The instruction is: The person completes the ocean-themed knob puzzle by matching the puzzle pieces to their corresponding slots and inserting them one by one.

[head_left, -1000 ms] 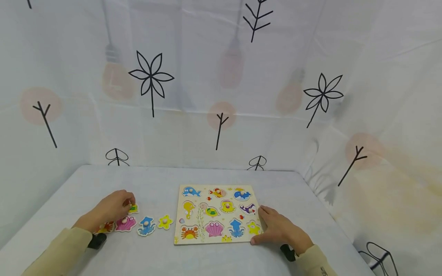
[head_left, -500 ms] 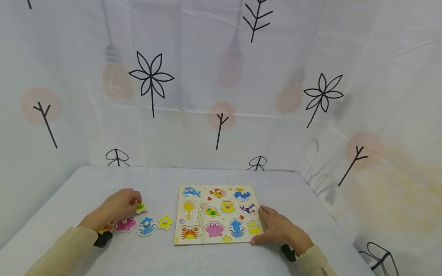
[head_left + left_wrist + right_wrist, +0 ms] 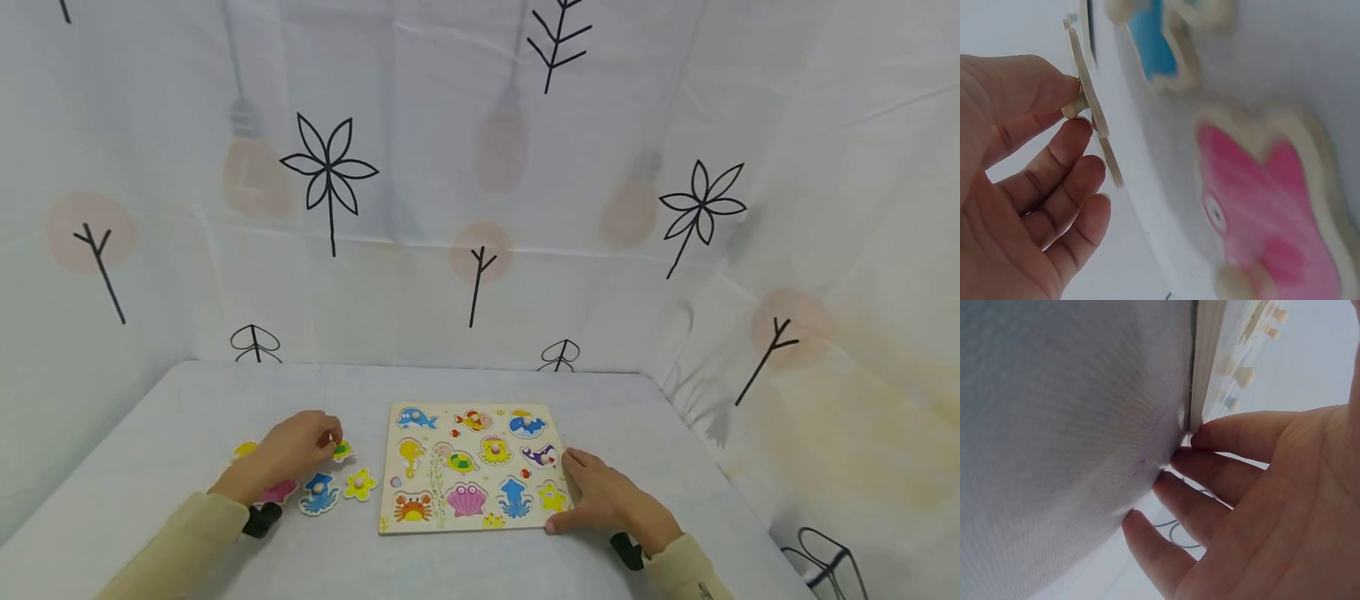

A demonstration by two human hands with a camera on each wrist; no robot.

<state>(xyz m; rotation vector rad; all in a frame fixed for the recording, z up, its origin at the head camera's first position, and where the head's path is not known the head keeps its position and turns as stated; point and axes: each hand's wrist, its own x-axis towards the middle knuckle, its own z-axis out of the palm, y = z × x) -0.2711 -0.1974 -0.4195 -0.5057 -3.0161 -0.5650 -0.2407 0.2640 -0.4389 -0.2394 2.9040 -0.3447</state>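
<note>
My left hand [image 3: 296,454] pinches a wooden turtle puzzle piece [image 3: 343,451] by its round knob [image 3: 1072,109]. Seen edge-on in the left wrist view, the piece [image 3: 1088,81] hangs from thumb and index finger while the other fingers are loosely bent. Below and around that hand lie a pink shell piece [image 3: 277,492], partly hidden, a blue squid piece [image 3: 318,496] and a yellow star piece [image 3: 361,483]. On the right, my right hand [image 3: 607,500] rests against the right edge of the puzzle board [image 3: 480,475], thumb at its near corner, fingers spread and nearly straight.
Several knobbed pieces sit in the board, among them a fish [image 3: 474,419] and an octopus [image 3: 495,450]. Turtle, crab, shell and squid pictures show without knobs. Another yellow piece [image 3: 245,450] lies behind my left wrist. White cloth covers the table [image 3: 465,571]; printed curtains [image 3: 420,292] surround it.
My left hand has moved right with the turtle piece, past the shell and toward the board, uncovering a yellow piece at the left. The right hand and board have stayed put.
</note>
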